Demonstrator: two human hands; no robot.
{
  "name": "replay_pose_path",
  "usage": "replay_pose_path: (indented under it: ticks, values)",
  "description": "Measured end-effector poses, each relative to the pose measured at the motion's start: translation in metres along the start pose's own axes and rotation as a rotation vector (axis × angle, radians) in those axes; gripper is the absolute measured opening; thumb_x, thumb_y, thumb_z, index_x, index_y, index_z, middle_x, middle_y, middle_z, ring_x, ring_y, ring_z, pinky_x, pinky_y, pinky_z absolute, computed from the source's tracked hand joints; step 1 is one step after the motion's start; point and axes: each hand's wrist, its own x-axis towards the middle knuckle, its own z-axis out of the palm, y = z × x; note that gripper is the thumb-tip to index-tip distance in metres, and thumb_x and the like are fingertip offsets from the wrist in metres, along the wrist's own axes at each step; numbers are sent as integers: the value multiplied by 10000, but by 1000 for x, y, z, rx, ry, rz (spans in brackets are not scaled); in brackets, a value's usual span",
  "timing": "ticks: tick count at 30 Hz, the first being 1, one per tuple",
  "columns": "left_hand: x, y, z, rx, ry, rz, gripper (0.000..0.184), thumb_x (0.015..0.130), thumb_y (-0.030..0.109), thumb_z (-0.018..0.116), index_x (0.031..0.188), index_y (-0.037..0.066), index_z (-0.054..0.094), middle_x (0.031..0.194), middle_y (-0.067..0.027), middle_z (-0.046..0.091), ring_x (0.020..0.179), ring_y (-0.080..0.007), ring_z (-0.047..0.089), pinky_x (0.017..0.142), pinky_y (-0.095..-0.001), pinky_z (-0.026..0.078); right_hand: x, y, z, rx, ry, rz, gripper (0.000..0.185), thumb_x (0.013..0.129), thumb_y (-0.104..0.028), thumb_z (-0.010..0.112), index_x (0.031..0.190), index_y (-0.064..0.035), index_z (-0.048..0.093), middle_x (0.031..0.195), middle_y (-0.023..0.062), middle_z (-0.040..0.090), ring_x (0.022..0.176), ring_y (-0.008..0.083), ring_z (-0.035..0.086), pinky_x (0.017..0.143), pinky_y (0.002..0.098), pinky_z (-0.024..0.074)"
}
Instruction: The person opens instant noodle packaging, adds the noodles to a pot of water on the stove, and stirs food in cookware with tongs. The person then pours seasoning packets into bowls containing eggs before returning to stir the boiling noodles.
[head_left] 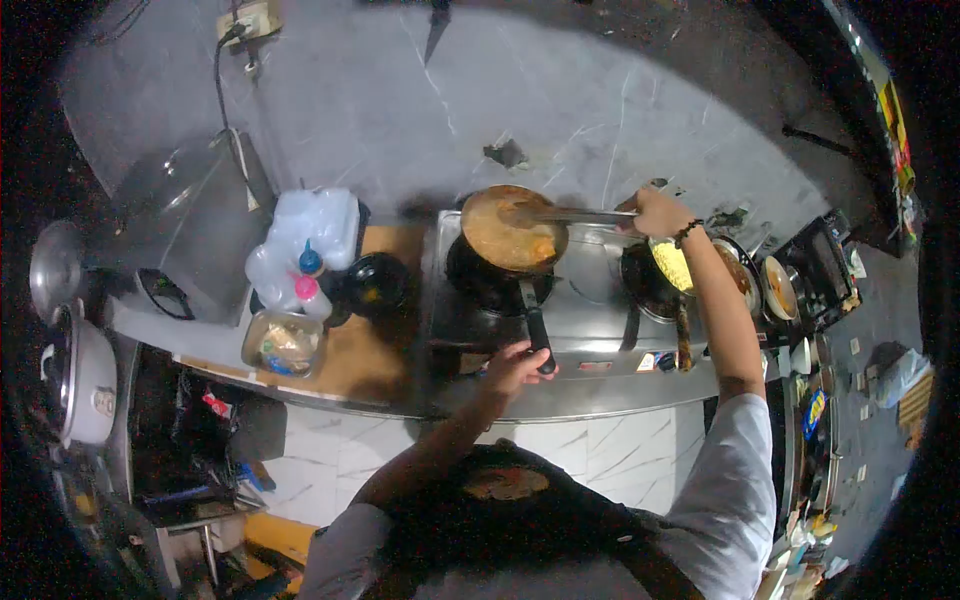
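A pan (513, 228) with brownish-orange food sits over the left burner of the steel stove (590, 290). Its black handle (537, 325) points toward me, and my left hand (519, 369) is closed around the handle's end. My right hand (660, 214), with a dark beaded bracelet at the wrist, grips a long metal utensil (585, 215). The utensil reaches leftward, its far end in the food. Under my right forearm, a dark pan (645, 285) on the right burner has something yellow (672, 264) over it.
Left of the stove are a black bowl (376, 283), squeeze bottles (312, 296), white plastic containers (315, 222) and a clear tub (284, 343). Further left stands a rice cooker (90, 380). More pans (779, 286) are at the right; a grey wall (390, 110) rises behind.
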Motion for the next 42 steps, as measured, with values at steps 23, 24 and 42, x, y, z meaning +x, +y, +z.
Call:
replay_pose_path:
  ticks: [23,24,42]
  values:
    - [-3,2,1,29,21,3,264,868,335,534,1000,112,581,877,-21,651,800,-105,606,694,-249,423,-55,-41,-69,-125,24,-26,276,688,-306,666,750,-38,675,770,162,630,737,327,597,663,392,475]
    - [-3,1,1,26,32,-10,262,868,334,534,1001,113,581,878,-21,652,800,-104,606,691,-250,423,-57,-42,-71,-175,24,-60,270,683,-304,664,724,-37,672,790,168,631,745,336,599,667,401,482]
    - [-15,16,8,20,85,43,256,874,297,539,980,69,585,867,-48,655,778,-135,631,679,-247,443,-77,-60,-32,-140,111,-19,330,644,-288,679,870,-49,651,846,187,625,829,357,592,731,419,476]
